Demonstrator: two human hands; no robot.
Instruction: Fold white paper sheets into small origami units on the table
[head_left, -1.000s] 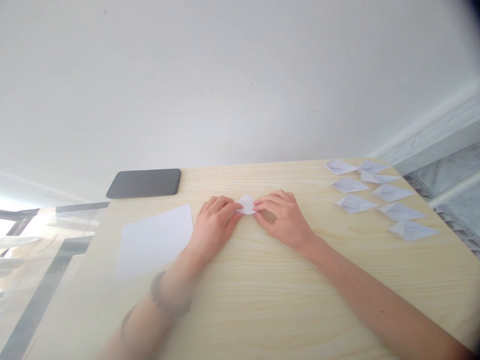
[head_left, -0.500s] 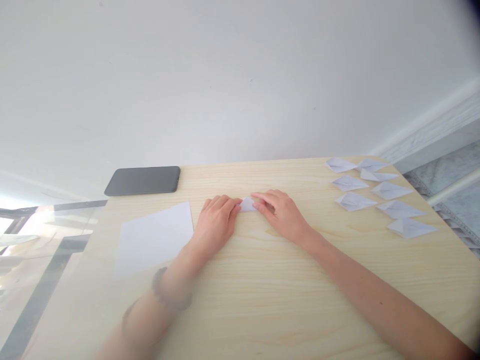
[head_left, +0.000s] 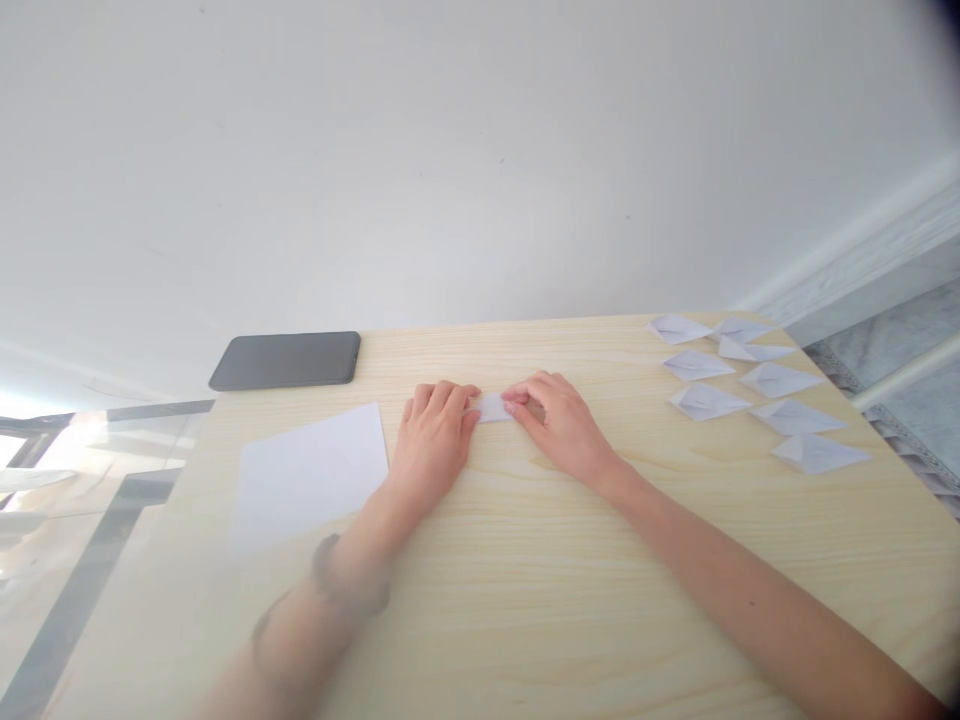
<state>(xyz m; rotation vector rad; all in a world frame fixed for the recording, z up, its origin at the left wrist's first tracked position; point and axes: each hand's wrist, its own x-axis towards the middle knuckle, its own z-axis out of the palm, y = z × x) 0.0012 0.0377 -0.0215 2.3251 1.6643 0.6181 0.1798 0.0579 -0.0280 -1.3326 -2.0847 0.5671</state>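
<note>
1. White and folded, the small paper piece (head_left: 492, 408) lies far-centre on the desk (head_left: 525, 580), presumably light, thin, easily creased; best held by its ends.
2. Its long axis (visible part only) runs left to right; which way it points cannot be told.
3. The left hand (head_left: 435, 435) pinches its left end, the right hand (head_left: 562, 428) its right end, both nearly closed.

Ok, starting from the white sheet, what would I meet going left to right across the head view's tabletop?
White sheet, left hand, small folded paper, right hand, eight folded paper pieces.
</note>
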